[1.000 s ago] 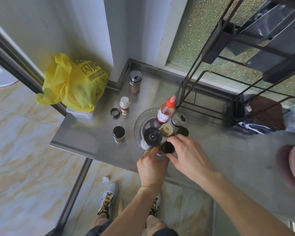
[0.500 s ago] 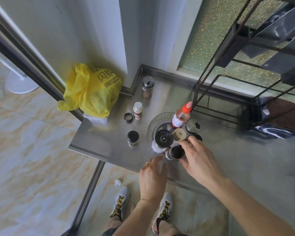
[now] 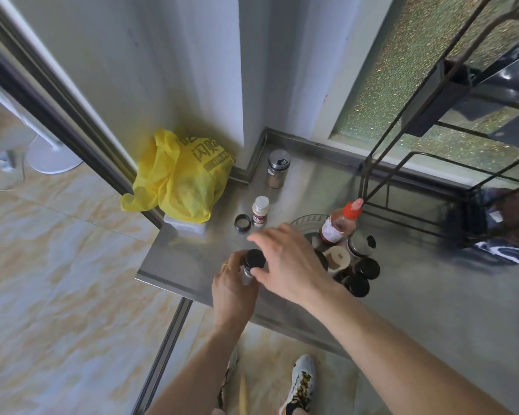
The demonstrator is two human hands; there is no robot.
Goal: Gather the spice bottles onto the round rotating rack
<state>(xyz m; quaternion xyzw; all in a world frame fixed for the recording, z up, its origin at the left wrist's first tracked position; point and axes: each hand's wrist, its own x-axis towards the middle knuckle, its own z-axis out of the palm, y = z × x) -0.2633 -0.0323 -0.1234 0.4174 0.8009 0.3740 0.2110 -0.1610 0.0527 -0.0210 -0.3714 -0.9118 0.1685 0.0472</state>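
Clearly the left hand (image 3: 232,287) grips a black-capped jar (image 3: 253,262) just left of the rack (image 3: 304,222), low on its body, so the right hand (image 3: 291,262), fingers loose, can take its cap.

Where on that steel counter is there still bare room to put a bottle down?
The counter is bare right of the round rack, toward the wire shelf, and between the yellow bag and the left hand. The rack is crowded with bottles, and the right hand hangs over it.
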